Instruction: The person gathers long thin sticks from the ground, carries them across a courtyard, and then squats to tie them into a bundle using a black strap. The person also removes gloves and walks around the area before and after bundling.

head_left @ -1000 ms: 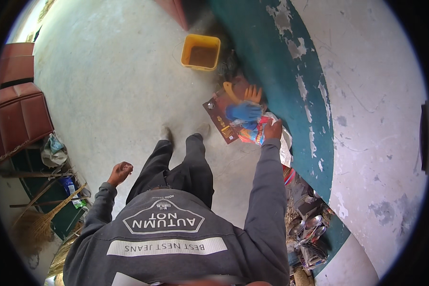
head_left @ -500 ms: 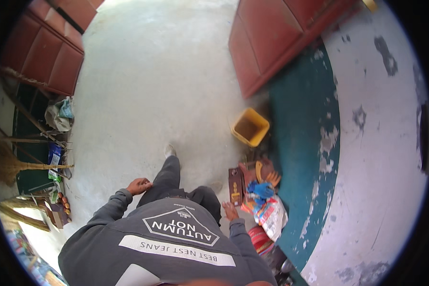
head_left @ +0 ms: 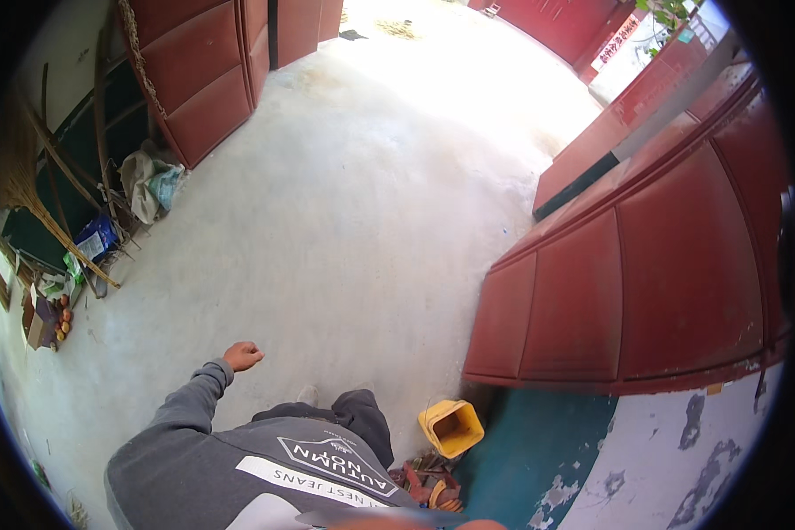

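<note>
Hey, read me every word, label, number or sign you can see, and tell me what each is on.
I won't copy out wording, but here is where it stands:
Grey sweatshirt: pale lettering in an outlined shape, upside down, legible.
White strip on it: grey lettering, partly hidden, otherwise legible.
Distant pale surface: reddish characters, too small to read.
Blue package: any print is too small to read.

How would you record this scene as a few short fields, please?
Left grip: loosely curled, nothing visibly held, over grey floor
Right grip: out of view
Lower right: yellow bucket
Left side: straw broom, box, round reddish-brown items
Upper left: red panels
Right side: large red panel, green-and-white wall
</note>
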`<control>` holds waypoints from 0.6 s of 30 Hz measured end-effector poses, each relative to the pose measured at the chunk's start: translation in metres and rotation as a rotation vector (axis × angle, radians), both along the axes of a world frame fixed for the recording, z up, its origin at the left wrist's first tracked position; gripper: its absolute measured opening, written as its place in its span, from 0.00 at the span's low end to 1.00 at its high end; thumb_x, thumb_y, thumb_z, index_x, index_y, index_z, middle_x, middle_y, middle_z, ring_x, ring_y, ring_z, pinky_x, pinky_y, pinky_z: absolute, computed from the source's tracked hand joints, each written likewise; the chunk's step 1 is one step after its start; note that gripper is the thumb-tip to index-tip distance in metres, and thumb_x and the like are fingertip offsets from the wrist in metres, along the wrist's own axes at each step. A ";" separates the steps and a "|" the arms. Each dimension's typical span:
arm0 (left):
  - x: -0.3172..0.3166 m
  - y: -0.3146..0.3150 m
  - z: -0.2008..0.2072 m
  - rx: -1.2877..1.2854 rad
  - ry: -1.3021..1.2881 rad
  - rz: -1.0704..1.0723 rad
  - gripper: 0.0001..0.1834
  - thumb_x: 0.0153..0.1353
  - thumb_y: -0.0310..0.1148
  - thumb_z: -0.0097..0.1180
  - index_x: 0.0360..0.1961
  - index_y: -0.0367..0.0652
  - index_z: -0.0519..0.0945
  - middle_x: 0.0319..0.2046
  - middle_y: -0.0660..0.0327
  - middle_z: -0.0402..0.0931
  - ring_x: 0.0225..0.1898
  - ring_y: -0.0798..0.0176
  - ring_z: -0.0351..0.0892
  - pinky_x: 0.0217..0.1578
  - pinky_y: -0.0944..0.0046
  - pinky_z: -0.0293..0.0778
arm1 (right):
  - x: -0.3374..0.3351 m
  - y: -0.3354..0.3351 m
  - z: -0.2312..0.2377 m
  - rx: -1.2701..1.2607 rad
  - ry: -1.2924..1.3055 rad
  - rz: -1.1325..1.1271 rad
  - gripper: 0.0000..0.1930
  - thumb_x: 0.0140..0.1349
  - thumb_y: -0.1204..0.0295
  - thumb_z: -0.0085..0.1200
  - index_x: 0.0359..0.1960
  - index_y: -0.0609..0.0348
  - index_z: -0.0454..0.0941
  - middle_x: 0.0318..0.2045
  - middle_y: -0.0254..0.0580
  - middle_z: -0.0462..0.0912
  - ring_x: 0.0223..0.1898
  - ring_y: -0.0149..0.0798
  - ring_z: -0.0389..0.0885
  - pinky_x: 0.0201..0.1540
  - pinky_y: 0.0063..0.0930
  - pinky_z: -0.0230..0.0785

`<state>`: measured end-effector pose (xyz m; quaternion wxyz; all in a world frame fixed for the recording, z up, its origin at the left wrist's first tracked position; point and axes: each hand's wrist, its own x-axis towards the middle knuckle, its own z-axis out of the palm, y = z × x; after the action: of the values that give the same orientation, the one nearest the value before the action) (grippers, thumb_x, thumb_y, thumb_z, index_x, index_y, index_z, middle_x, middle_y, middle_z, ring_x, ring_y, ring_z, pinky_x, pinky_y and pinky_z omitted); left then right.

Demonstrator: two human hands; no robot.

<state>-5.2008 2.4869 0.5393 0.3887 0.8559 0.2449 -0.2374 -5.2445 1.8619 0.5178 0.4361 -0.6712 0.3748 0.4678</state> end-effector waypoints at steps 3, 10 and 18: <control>0.040 -0.011 -0.014 -0.124 0.032 -0.017 0.22 0.60 0.49 0.58 0.39 0.38 0.84 0.32 0.54 0.84 0.34 0.57 0.84 0.39 0.57 0.78 | 0.074 0.032 -0.019 -0.004 0.009 0.047 0.29 0.62 0.45 0.56 0.56 0.53 0.73 0.46 0.40 0.80 0.45 0.42 0.80 0.46 0.43 0.74; 0.136 0.017 -0.034 -0.196 0.229 -0.052 0.24 0.59 0.52 0.60 0.40 0.40 0.85 0.31 0.58 0.84 0.32 0.62 0.84 0.38 0.59 0.77 | 0.296 0.100 -0.056 0.010 0.003 0.169 0.24 0.63 0.51 0.59 0.52 0.56 0.76 0.42 0.42 0.82 0.43 0.44 0.82 0.47 0.45 0.75; 0.277 0.091 -0.024 -0.294 -0.020 0.668 0.17 0.57 0.43 0.61 0.31 0.36 0.84 0.28 0.55 0.85 0.26 0.64 0.84 0.35 0.62 0.80 | 0.705 0.168 -0.027 -0.063 -0.187 0.306 0.18 0.66 0.57 0.56 0.48 0.57 0.77 0.37 0.34 0.82 0.35 0.33 0.82 0.35 0.36 0.75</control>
<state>-4.9240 2.5776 0.5154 0.5660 0.6661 0.4702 -0.1217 -4.5399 2.0301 0.4913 0.3715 -0.7744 0.2404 0.4522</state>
